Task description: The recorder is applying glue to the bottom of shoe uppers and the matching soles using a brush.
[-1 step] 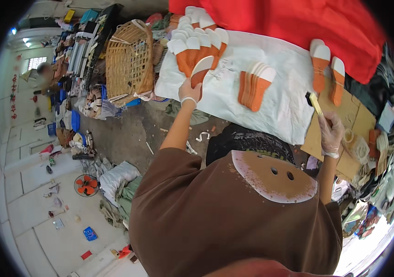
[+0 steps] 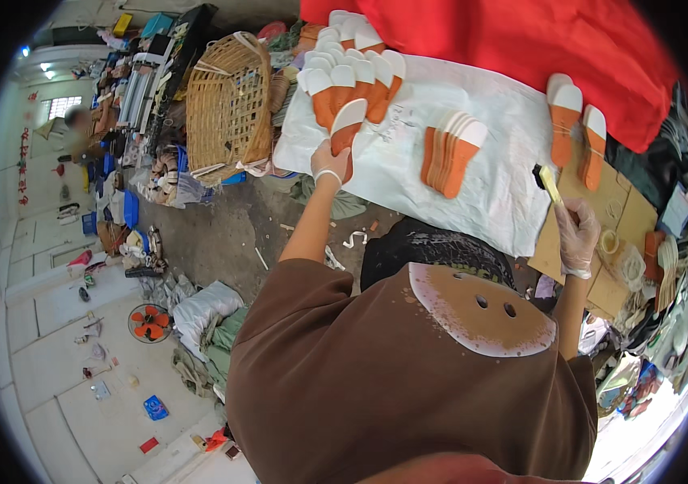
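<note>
My left hand, with a white band at the wrist, is closed on a shoe insole, brown with a white toe. The insole is held near the left edge of a white sheet, just in front of a heap of similar insoles. On the right, my gloved right hand grips the pale handle of a brush; its dark bristles point up and left. Between the hands lies a fanned stack of insoles. Two bundles of insoles sit at the far right.
Red cloth covers the far side. A wicker basket stands at the left. Cardboard lies under my right hand, beside a clear plastic bag. A black bag is close before me, and scraps litter the floor.
The insole in my left hand has turned, showing more of its face. The brush and my right hand stay nearly in place.
</note>
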`<action>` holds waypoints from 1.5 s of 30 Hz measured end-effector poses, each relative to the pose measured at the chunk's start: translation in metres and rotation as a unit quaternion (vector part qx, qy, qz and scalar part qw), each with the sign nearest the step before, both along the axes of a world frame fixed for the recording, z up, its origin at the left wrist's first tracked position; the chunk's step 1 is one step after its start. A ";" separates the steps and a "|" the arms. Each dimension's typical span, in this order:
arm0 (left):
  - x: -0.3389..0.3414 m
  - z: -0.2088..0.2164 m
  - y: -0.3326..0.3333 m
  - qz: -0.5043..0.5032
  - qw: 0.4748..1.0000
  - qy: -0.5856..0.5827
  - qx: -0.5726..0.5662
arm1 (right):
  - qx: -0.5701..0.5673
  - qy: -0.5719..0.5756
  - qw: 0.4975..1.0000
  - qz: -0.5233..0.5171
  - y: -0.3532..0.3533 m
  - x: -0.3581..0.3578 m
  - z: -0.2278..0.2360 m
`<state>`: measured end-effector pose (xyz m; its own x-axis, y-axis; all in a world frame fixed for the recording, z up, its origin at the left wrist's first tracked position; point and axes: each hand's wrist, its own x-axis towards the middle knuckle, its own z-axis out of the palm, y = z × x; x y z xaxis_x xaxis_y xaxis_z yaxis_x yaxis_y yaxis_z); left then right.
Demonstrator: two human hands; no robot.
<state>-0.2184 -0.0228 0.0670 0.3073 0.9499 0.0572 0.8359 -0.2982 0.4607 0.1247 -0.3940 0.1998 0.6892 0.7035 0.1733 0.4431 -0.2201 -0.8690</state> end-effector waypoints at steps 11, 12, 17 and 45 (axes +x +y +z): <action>-0.043 -0.085 0.165 0.081 0.945 -0.214 -0.235 | -0.110 -0.034 0.993 0.013 0.113 -0.079 0.007; -0.036 -0.089 0.172 0.098 0.934 -0.229 -0.257 | -0.126 -0.050 0.991 0.016 0.117 -0.084 0.009; -0.037 -0.095 0.206 0.146 0.861 -0.378 -0.306 | -0.171 -0.056 0.984 -0.016 0.115 -0.097 0.004; -0.036 -0.168 0.308 -0.003 0.975 -0.002 -0.223 | -0.247 -0.072 0.966 0.022 0.177 -0.112 0.012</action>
